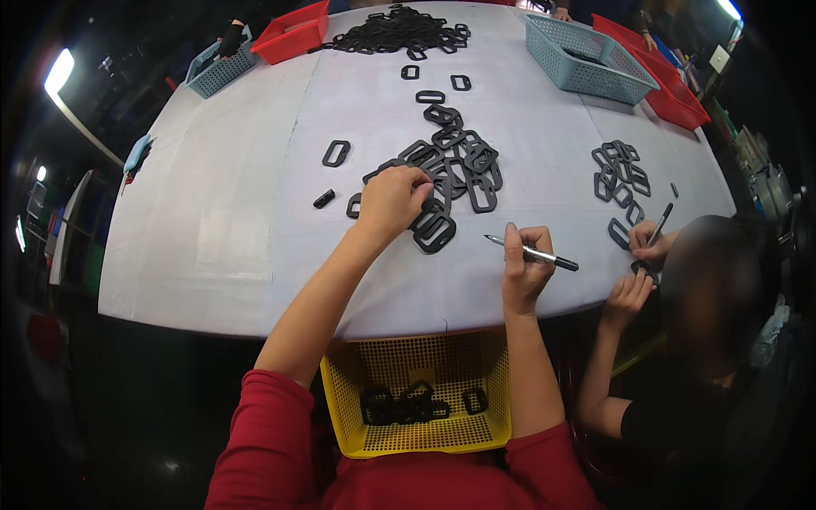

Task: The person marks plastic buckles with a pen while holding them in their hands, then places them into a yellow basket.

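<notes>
My left hand (393, 201) reaches into the near side of a loose pile of black plastic frames (455, 161), oblong rings with rounded corners. Its fingers are bent and pressed together over the frames; what they grip, if anything, is hidden. To the right of the pile, my right hand (527, 262) holds a silver marker pen (544, 255) above the table. The pen's bare tip points left toward the pile, and its black end sticks out on the right. A small black pen cap (324, 199) and a single frame (337, 153) lie left of the pile.
Against the near edge of the white table (204, 246) is a yellow basket (340, 416) with several frames inside. On the right, a person (650, 263) holds a pen and a frame beside a smaller pile (622, 174). Blue baskets (586, 81) and red trays (293, 34) stand farther off, around a large heap (399, 32).
</notes>
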### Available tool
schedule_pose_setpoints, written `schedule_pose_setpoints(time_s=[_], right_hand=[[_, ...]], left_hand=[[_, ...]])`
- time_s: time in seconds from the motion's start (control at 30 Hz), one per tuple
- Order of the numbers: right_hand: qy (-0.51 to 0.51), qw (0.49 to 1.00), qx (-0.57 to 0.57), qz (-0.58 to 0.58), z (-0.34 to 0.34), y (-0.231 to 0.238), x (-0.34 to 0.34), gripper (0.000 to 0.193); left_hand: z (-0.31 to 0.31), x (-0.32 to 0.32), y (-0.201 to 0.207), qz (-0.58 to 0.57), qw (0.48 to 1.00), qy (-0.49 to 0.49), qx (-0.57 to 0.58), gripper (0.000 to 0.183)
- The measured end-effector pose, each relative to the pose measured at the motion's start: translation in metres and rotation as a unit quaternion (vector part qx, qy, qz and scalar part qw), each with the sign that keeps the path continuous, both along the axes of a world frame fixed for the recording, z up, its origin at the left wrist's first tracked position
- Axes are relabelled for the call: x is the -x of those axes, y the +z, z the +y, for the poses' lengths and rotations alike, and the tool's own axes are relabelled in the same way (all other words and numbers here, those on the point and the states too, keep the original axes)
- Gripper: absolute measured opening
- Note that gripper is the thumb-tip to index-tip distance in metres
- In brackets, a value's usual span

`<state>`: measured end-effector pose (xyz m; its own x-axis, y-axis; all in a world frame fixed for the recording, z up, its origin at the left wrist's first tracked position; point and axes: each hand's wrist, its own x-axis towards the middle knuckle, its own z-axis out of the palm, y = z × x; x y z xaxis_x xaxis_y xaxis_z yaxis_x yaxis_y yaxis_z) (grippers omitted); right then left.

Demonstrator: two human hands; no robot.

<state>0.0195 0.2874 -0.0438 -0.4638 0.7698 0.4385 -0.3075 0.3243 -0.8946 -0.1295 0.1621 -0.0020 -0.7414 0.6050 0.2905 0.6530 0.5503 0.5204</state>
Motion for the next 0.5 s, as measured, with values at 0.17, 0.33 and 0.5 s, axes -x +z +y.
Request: schedule_pose_setpoints(time_s=[0.17, 0.33, 0.5], right_hand=[[-0.052, 0.999, 0.009, 0.012, -0.004, 0.002, -0.003, 0.026], [-0.126, 0.983, 0.076, 0.107, -0.001, 0.003, -0.008, 0.021], [-0.102, 0.984, 0.091, 0.113, 0.001, -0.002, -0.006, 0.018]], left_hand=[[0.030, -0.025, -0.008, 0.097, 0.994, -0.009, 0.056, 0.032], [0.086, -0.044, -0.021, 0.116, 0.988, 0.034, 0.101, 0.038], [0.108, -0.054, -0.029, 0.128, 0.967, 0.008, 0.221, 0.030]])
